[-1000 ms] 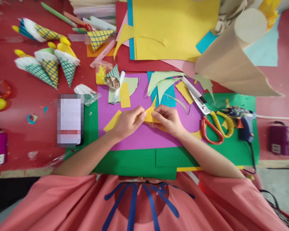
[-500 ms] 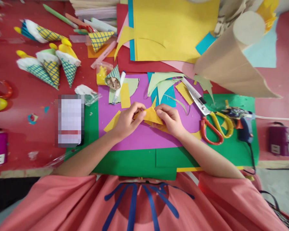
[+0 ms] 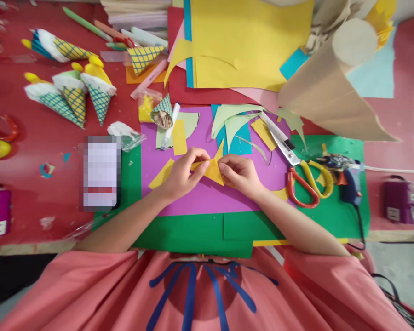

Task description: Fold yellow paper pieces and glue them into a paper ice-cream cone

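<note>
A small piece of yellow paper (image 3: 214, 173) is pinched between my two hands, over the purple sheet (image 3: 189, 202). My left hand (image 3: 186, 172) has its thumb and fingers closed on the paper's left end. On the right end, my right hand (image 3: 239, 172) grips it the same way, fingers curled. Part of the paper is hidden by the fingers. Just beyond the hands lie pale green paper scraps (image 3: 232, 120) on a blue piece (image 3: 243, 142). Large scissors (image 3: 295, 161) with one red and one yellow handle rest to the right of my right hand.
A hot glue gun (image 3: 351, 181) lies at the right with its cord trailing down. Paper cones (image 3: 69, 99) with white trim lie at the upper left, beyond a phone (image 3: 101, 172). Stacked yellow sheets (image 3: 251, 41) and a large brown paper cone (image 3: 324, 87) are at the back.
My right hand has shifted slightly left along the yellow paper, and the paper's right side has turned between the fingers. My left hand keeps about the same place.
</note>
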{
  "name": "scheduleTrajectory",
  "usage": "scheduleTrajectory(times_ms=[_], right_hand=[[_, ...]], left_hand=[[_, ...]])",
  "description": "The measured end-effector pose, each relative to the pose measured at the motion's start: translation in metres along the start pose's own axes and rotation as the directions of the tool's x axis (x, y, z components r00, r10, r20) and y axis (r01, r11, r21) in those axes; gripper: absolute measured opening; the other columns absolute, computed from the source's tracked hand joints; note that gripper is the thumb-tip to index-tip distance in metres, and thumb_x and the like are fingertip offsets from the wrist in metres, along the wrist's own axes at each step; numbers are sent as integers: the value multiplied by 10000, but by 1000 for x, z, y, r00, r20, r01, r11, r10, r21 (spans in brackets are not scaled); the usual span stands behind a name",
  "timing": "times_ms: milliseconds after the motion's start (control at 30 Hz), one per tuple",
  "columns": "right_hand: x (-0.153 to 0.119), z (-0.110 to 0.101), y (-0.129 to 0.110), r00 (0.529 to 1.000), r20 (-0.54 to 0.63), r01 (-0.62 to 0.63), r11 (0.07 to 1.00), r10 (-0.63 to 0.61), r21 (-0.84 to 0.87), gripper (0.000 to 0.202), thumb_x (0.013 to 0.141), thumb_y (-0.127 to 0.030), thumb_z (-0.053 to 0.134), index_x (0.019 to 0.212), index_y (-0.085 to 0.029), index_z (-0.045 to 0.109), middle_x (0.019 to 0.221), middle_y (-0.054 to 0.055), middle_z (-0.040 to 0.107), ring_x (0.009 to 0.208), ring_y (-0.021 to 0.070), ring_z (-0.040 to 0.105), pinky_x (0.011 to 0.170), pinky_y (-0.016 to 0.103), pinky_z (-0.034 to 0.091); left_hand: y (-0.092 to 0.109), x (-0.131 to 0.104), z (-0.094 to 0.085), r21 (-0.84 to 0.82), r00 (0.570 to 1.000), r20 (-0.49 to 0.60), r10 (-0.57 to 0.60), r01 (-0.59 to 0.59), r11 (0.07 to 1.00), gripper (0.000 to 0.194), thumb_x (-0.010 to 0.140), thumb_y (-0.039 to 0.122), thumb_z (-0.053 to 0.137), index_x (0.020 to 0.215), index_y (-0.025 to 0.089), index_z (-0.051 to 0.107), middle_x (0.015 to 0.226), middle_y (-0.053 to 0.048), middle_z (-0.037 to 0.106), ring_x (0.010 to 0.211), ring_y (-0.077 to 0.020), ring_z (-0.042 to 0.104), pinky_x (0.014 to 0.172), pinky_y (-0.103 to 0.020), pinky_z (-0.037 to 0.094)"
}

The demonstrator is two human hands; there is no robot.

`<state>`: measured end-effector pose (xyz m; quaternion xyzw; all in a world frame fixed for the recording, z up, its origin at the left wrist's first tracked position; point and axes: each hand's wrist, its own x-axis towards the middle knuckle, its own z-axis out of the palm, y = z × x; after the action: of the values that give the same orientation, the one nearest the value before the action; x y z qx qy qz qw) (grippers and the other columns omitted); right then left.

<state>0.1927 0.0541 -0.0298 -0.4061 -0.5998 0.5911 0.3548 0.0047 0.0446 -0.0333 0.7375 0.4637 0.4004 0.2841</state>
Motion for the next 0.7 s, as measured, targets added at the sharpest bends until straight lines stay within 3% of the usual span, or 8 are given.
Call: scheduleTrajectory(times_ms=[200,433,700], right_hand=[[0,0,2,1000,6,-20,1000,20,-17,188,888,-310,532,782,-163,584,650,-20,566,546,70,495,528,212,392],[1,0,6,998,15,54,992,-53,-111,110,844,-242,564,826,-156,630,765,4,637,623,76,536,584,212,424],[1,-1,11,987,-126,85,992,-97,-98,173,875,-321,570,878,-171,657,806,30,696,689,112,620,625,237,483]], left_hand=[[-1,-2,0,-15,1000,5,0,0,1000,102,918,240,539,1012,218,505,910,1,657,834,-92,682,737,-182,551],[2,-1,-1,4,999,47,-4,4,1000,84,916,260,535,981,213,509,877,-5,663,790,-101,675,681,-186,544],[0,3,-5,9,999,-21,30,-30,1000,110,912,307,499,979,220,510,1117,-78,626,1045,-189,617,914,-380,524]])
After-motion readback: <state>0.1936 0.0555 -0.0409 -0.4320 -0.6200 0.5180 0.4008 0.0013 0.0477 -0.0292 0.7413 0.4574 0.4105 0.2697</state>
